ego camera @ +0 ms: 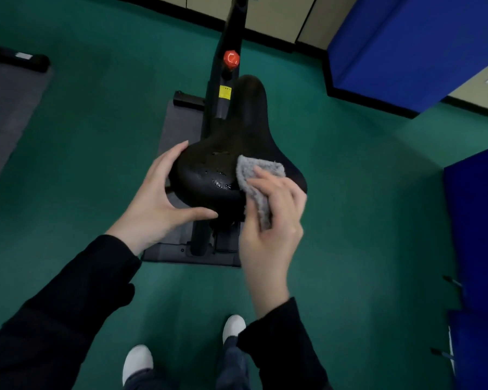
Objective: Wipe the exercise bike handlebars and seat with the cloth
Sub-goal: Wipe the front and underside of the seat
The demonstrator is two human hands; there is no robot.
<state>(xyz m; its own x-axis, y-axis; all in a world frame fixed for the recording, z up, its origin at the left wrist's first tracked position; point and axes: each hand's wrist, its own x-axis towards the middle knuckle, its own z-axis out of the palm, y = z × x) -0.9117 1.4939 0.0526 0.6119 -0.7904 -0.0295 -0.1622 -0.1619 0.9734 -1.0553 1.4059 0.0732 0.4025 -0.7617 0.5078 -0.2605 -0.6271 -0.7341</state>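
down low, the black padded bike seat (237,153) sits above the green floor (350,192), droplets on its rear. the left hand (155,198) cups the seat's rear-left edge, fingers spread; the right hand (273,218) pinches the grey fluffy cloth (254,178) against its rear-right edge.

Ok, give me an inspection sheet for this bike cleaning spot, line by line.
Surface: black bike seat with liquid droplets on its rear left part.
Job's things: grey cloth pressed on the seat's rear right; handlebars not in view.
Clutter: nothing seen.
Grippers: left hand cups the seat's left rear edge; right hand holds the cloth.
Cables: nothing seen.
Surroundings: green floor, grey mat under the bike, red knob, blue pads.
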